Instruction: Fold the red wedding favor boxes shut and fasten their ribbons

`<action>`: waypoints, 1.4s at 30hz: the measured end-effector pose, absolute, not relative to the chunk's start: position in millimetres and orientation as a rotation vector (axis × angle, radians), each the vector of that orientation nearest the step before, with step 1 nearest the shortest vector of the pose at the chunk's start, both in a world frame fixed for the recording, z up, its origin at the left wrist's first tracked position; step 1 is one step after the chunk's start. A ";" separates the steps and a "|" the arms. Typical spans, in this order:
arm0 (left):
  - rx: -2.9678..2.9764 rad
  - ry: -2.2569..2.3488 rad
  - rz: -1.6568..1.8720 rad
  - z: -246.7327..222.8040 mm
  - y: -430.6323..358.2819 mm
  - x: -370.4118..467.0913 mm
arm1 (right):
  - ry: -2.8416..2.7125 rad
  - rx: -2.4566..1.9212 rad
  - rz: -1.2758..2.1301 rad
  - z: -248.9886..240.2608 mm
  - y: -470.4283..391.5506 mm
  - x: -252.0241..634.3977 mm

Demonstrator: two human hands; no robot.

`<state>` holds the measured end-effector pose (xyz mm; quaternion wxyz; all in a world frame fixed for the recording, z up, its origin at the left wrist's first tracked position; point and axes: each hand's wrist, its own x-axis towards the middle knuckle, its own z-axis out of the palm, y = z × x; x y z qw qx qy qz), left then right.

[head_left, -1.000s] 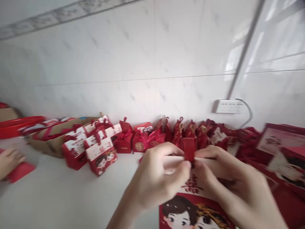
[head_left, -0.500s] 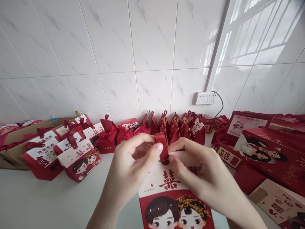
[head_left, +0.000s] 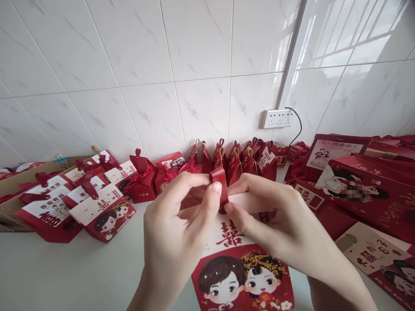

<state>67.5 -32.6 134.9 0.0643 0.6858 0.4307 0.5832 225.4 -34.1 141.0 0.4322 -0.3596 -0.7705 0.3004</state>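
A red and white gift box (head_left: pixel 220 263) with a cartoon couple on its front stands before me, its top partly hidden by my hands. From its top rises a looped red strap (head_left: pixel 221 196). My left hand (head_left: pixel 184 224) is closed, pinching the loop between thumb and fingers. On the other side, my right hand (head_left: pixel 272 220) is closed too, with thumb and forefinger at the lower part of the strap where it meets the box top.
Finished-looking gift boxes (head_left: pixel 103 211) with strap handles stand at left beside a brown carton (head_left: pixel 19 181). Pointed red boxes (head_left: pixel 235 162) line the wall. Larger red boxes (head_left: pixel 366 194) are piled at right. A power strip (head_left: pixel 277 119) is on the tiled wall.
The camera view has tilted down and shifted slightly. Both hands keep hold of the strap, and my right thumb has moved a little closer in to its base.
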 end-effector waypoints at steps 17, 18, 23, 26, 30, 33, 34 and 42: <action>1.788 1.075 1.560 139.2 -18.8 58.4 | -1.804 -0.951 0.674 143.2 -29.7 236.5; 1.801 1.065 1.494 140.3 -18.6 56.8 | -1.757 -0.964 0.668 143.4 -28.6 237.2; 1.707 1.142 1.392 144.2 -26.9 65.4 | -1.701 -0.969 0.688 140.8 -28.5 233.9; 1.575 1.156 1.464 144.6 -30.7 72.6 | -1.729 -0.937 0.692 137.2 -31.8 229.9; 1.521 1.126 1.444 143.5 -30.9 72.6 | -1.739 -0.910 0.744 137.0 -34.6 228.2; 1.493 1.115 1.440 142.8 -31.7 71.8 | -1.722 -0.883 0.829 140.2 -34.8 228.8; 1.484 1.117 1.453 142.9 -32.4 72.4 | -1.716 -0.872 0.852 141.2 -34.7 229.0; 1.451 1.179 1.560 147.2 -39.5 80.0 | -1.666 -0.818 0.952 142.2 -33.1 228.1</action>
